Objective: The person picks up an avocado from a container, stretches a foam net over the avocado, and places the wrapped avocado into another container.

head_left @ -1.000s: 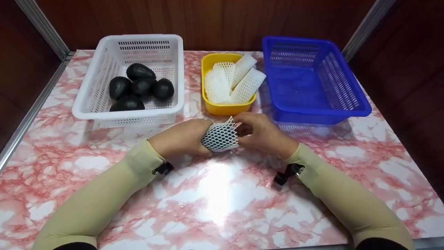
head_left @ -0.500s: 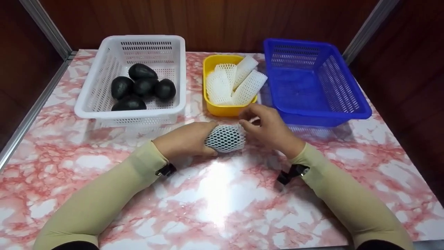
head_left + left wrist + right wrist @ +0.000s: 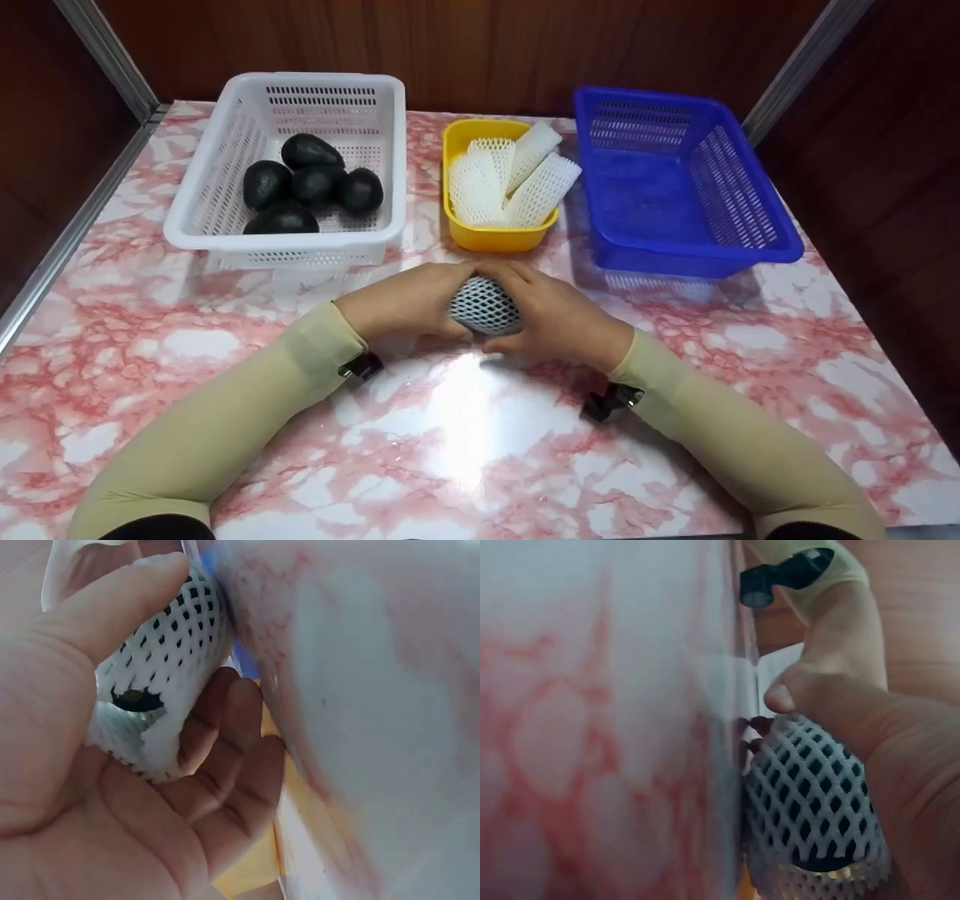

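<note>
Between the two hands, over the middle of the table, is a dark avocado [image 3: 486, 307] in a white foam net [image 3: 810, 795]. My left hand [image 3: 412, 304] grips it from the left, thumb along the near side. From the right, my right hand [image 3: 559, 315] holds its other end, with the fingers on the far side and the thumb at the near side. The left wrist view shows the net's open end [image 3: 135, 724] by the left palm, with dark skin showing through a gap. Part of the avocado is hidden by the hands.
A white basket [image 3: 285, 241] at the back left holds several bare avocados [image 3: 311, 151]. Behind the hands stands a yellow bin [image 3: 499, 240] with several foam nets [image 3: 544, 187]. At the back right is a blue basket [image 3: 697, 251]. Wooden panels [image 3: 495, 52] enclose the table.
The right hand, which was at the net's right edge and then lifted off it, has come down and in around the netted avocado. The left hand has kept its grip.
</note>
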{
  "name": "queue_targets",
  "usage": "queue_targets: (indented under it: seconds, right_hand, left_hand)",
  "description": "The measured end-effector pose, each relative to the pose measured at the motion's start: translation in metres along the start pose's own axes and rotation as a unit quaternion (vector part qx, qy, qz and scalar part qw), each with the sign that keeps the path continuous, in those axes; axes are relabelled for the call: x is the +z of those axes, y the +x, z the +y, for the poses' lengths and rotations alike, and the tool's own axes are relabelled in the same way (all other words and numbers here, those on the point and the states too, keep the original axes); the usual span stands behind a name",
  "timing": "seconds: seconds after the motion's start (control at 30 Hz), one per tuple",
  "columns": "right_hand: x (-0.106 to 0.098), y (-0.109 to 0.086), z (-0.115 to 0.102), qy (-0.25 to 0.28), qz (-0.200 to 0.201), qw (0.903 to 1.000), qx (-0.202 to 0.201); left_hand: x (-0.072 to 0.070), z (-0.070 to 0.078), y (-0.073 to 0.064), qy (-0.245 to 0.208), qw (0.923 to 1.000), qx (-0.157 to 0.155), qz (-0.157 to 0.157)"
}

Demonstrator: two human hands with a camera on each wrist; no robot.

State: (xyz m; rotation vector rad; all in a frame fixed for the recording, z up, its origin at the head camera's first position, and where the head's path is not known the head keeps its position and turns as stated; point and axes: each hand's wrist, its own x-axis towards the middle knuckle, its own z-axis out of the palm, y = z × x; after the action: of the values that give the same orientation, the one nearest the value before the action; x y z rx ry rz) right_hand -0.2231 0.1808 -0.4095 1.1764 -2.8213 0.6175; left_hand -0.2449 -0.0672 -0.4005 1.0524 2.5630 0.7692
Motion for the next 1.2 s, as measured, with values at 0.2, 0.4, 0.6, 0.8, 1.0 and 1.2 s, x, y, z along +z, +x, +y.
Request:
queue_targets:
  seconds: [0.2, 0.4, 0.6, 0.8, 1.0, 1.2]
  right_hand:
    - [0.005, 0.001, 0.0, 0.01, 0.024, 0.9997, 0.003]
    - [0.007, 0.002, 0.002, 0.007, 0.027, 0.9986, -0.045]
    - [0.002, 0.003, 0.006, 0.023, 0.032, 0.9984, -0.04]
    - [-0.01, 0.006, 0.01, 0.063, 0.071, 0.9951, -0.025]
    - [-0.024, 0.005, 0.012, 0.291, 0.088, 0.9444, 0.126]
    - [-0.02, 0.006, 0.021, 0.644, 0.144, 0.7371, 0.148]
  left_hand:
    - [-0.003, 0.002, 0.001, -0.019, 0.9997, -0.013, -0.001]
    - [-0.01, 0.003, -0.005, -0.04, 0.9956, -0.079, -0.03]
    - [-0.011, 0.0, -0.007, -0.04, 0.9932, -0.101, -0.043]
    - [-0.01, -0.004, -0.004, -0.033, 0.9941, -0.093, -0.045]
    - [-0.01, -0.007, -0.004, -0.01, 0.995, -0.087, -0.047]
    - [-0.01, -0.006, -0.003, 0.011, 0.994, -0.093, -0.057]
